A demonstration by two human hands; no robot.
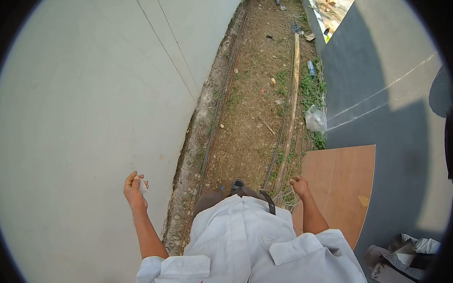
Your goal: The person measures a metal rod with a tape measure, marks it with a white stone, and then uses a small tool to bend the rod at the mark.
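My left hand (pixel 135 194) is raised beside the pale wall, its fingers closed on a small white crumpled piece (pixel 143 186) whose material I cannot make out. On the other side, my right hand (pixel 301 187) grips a loose coil of thin pale cord (pixel 287 198), which hangs by my hip. Just behind that hand a brown plywood sheet (pixel 345 180) leans near the grey wall.
A pale wall (pixel 85 96) flanks the left and a grey wall (pixel 380 101) the right. Along the dirt strip (pixel 245 116) lie long thin metal bars (pixel 228 86), a wooden pole (pixel 296 74), a plastic bag (pixel 315 119) and a bottle (pixel 311 68). Grey cloth items (pixel 407 257) show lower right.
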